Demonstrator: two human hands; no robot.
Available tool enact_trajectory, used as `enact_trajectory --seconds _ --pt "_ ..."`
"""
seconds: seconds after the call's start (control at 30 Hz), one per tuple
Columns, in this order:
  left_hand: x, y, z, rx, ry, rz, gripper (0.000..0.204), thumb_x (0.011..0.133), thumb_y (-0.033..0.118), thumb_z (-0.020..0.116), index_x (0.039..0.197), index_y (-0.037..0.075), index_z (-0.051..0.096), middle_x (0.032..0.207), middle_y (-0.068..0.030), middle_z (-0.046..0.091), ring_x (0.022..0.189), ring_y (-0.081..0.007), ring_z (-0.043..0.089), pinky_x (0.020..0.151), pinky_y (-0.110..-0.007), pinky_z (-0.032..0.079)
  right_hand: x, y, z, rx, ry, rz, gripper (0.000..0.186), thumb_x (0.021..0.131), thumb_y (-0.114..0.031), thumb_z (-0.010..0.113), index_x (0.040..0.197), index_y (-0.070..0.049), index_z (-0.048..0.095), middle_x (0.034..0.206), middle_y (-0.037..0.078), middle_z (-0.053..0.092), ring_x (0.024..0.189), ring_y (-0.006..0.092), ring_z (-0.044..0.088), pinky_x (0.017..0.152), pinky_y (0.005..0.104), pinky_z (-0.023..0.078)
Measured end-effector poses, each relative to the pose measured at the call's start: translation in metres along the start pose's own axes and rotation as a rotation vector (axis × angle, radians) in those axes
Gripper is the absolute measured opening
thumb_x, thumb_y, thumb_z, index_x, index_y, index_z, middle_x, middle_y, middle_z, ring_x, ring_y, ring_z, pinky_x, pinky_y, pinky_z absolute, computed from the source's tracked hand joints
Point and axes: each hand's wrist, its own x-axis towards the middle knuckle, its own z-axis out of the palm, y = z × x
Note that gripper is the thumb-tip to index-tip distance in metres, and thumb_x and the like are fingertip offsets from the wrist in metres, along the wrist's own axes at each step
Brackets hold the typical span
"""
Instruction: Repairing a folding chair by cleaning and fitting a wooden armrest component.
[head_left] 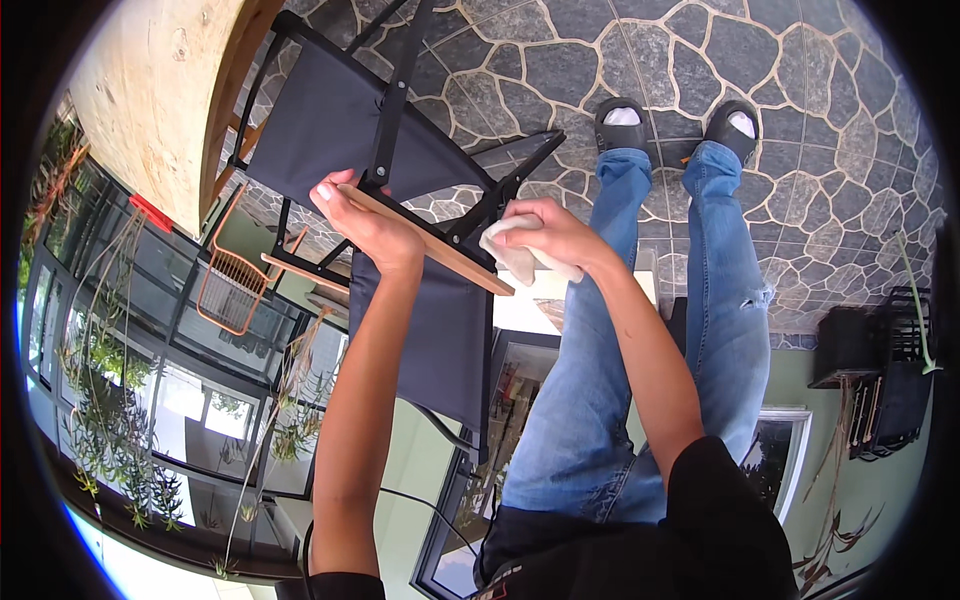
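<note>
A folding chair with dark fabric [315, 125] and a black metal frame stands in front of me, a little to the left. My left hand [368, 228] is closed around the far part of its flat wooden armrest [455, 258]. Some of those fingers are hidden behind the wood. In my right hand [553, 232] is a bunched whitish cloth [512, 258], close to the armrest's near end and the black frame bars. Whether the cloth touches the chair I cannot tell.
A light wooden tabletop [150, 90] is at the upper left. Beyond the chair on the left stands an orange-framed chair [232, 280], with hanging plants [115, 400] nearby. A black rack [890, 385] is by the right wall. Patterned stone tiles [800, 190] cover the floor.
</note>
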Motion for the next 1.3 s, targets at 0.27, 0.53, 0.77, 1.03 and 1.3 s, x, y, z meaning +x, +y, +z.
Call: enact_trajectory --seconds 0.27,0.53,0.77,1.03,1.3 --pt "0.002 -0.002 -0.004 -0.001 -0.012 -0.010 0.045 0.110 0.045 0.026 0.100 0.008 0.049 0.098 -0.0049 0.047 0.080 -0.0162 0.050 0.070 -0.031 0.048 0.016 0.045 0.032 0.076 0.056 -0.018 0.018 0.087 -0.020 0.076 0.093 -0.004 0.069 0.086 0.002 0.067 0.082 0.0098 0.062 0.071 0.0262 0.048" --pt "0.002 -0.003 0.000 -0.003 0.008 0.019 0.047 0.109 0.047 0.027 0.099 0.007 0.049 0.097 -0.0055 0.047 0.079 -0.0169 0.052 0.070 -0.031 0.049 -0.011 0.100 0.006 -0.216 -0.028 0.120 0.018 0.086 -0.018 0.075 0.093 -0.004 0.068 0.087 0.003 0.069 0.082 0.0098 0.061 0.071 0.0278 0.047" --pt "0.003 -0.004 -0.002 -0.017 0.042 0.025 0.050 0.108 0.054 0.032 0.100 0.009 0.053 0.093 -0.0058 0.052 0.072 -0.0202 0.057 0.072 -0.033 0.047 -0.005 0.038 0.008 0.006 0.163 0.025 0.020 0.087 -0.020 0.076 0.096 -0.004 0.068 0.088 0.003 0.069 0.082 0.0109 0.063 0.073 0.0281 0.049" --pt "0.002 -0.004 0.002 -0.028 0.014 0.019 0.050 0.108 0.053 0.032 0.100 0.009 0.054 0.091 -0.0059 0.053 0.072 -0.0207 0.058 0.072 -0.033 0.047 0.002 0.063 0.017 -0.110 -0.010 -0.007 0.023 0.092 -0.024 0.077 0.097 -0.005 0.066 0.087 0.004 0.068 0.085 0.0100 0.064 0.076 0.0288 0.051" --pt "0.001 0.001 0.004 -0.034 0.038 -0.007 0.051 0.108 0.051 0.028 0.095 0.008 0.051 0.083 -0.0049 0.048 0.070 -0.0181 0.054 0.066 -0.032 0.045 0.017 0.025 0.057 -0.126 0.449 -0.581 0.023 0.089 -0.019 0.079 0.095 -0.004 0.062 0.082 0.006 0.068 0.073 0.0151 0.064 0.064 0.0336 0.051"
